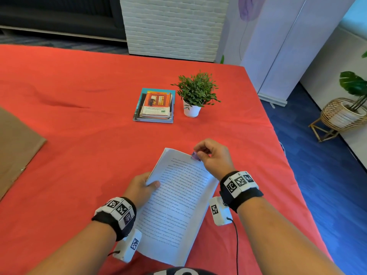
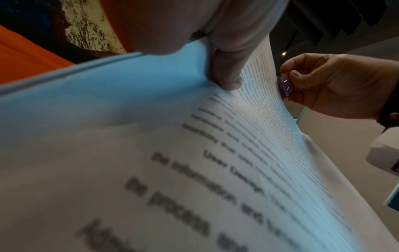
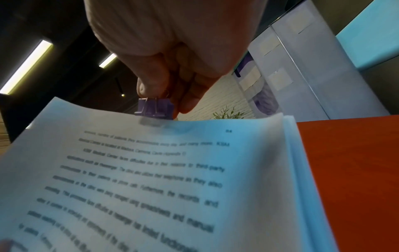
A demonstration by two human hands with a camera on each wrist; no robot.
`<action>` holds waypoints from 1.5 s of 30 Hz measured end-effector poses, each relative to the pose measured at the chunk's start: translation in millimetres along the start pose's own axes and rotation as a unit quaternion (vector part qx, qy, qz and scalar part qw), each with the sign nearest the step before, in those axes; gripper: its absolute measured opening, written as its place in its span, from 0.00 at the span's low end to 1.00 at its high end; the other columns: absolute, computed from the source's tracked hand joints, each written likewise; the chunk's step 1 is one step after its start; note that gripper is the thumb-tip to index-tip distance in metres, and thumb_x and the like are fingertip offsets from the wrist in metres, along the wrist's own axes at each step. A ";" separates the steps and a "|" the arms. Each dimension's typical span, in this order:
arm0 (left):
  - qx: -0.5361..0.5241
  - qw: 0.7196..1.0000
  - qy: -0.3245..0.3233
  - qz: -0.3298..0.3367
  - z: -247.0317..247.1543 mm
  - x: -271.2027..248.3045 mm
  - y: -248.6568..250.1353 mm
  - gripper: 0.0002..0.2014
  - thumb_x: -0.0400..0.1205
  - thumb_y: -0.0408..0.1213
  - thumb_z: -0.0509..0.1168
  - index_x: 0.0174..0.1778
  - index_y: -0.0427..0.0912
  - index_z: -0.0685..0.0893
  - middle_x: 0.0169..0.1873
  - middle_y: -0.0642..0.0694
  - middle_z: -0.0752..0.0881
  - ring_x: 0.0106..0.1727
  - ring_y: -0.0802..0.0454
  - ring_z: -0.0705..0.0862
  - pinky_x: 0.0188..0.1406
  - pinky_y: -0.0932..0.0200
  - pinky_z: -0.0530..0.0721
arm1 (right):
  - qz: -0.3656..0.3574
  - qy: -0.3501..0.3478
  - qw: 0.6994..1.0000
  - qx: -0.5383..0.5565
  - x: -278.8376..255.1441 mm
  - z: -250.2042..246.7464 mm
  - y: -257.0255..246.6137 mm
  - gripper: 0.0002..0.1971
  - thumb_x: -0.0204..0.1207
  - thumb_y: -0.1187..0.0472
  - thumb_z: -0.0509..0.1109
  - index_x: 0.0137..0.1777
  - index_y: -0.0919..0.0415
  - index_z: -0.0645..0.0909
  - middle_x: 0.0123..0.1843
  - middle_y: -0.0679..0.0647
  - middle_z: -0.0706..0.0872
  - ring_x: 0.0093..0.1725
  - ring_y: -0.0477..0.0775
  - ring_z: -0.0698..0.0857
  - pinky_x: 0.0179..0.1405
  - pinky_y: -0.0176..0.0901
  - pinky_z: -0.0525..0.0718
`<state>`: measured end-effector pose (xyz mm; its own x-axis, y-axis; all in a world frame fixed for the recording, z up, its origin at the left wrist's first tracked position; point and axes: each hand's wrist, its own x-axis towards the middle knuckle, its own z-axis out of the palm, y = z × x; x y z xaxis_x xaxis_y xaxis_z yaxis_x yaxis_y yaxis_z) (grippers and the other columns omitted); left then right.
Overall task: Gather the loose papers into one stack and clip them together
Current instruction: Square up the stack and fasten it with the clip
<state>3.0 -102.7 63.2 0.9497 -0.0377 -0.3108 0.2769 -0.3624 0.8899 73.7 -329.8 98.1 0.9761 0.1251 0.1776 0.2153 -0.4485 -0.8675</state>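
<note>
The stack of papers (image 1: 178, 203) is held up off the red desk (image 1: 79, 116), its printed top sheet facing the person, the pages bowed along their length. A purple clip (image 1: 195, 156) sits on the far edge of the stack, close to the right corner; in the right wrist view the clip (image 3: 156, 107) sits at that edge with its wire handles up between the fingers. The right hand (image 1: 213, 157) pinches the clip's handles between thumb and fingers, so its grip is closed on the clip. The left hand (image 1: 140, 190) grips the stack at its left edge, thumb (image 2: 228, 71) pressed on the top sheet and fingers curled underneath.

Beyond the stack, farther along the desk, lies a pile of magazines (image 1: 155, 105), and just right of the pile stands a small potted plant (image 1: 195, 95) in a white pot. A sheet of brown cardboard (image 1: 15, 143) lies well left of the stack at the desk's edge.
</note>
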 end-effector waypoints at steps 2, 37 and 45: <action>-0.011 1.000 0.002 0.002 -1.7 -1.4 0.5 0.08 0.81 0.33 0.64 0.44 0.49 0.86 0.45 0.41 0.89 0.50 0.41 0.87 0.48 0.54 0.86 | 0.002 -0.003 1.000 -0.012 -0.8 1.2 -1.1 0.11 0.73 0.75 0.68 0.42 0.57 0.84 0.38 0.56 0.91 0.40 0.48 0.91 0.46 0.50 0.90; -0.045 0.996 0.025 0.071 0.9 11.8 18.6 0.15 0.81 0.31 0.64 0.47 0.59 0.85 0.46 0.52 0.90 0.51 0.50 0.87 0.52 0.52 0.85 | -0.070 -0.053 0.983 -0.164 5.4 -1.6 -14.0 0.25 0.80 0.59 0.63 0.78 0.55 0.67 0.45 0.48 0.84 0.50 0.55 0.85 0.54 0.54 0.82; -0.115 0.988 0.084 0.058 -11.0 24.1 25.3 0.10 0.81 0.29 0.65 0.51 0.48 0.85 0.42 0.53 0.88 0.45 0.53 0.86 0.44 0.58 0.83 | 0.000 0.094 0.979 -0.181 6.3 0.7 3.2 0.40 0.76 0.54 0.65 0.84 0.56 0.50 0.84 0.55 0.58 0.83 0.53 0.56 0.81 0.63 0.48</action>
<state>34.5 -102.5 81.9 0.9825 0.0962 -0.1597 0.1725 -0.1436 0.9745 80.5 -329.9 96.1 0.9571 -0.0247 0.2889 0.1776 -0.7376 -0.6514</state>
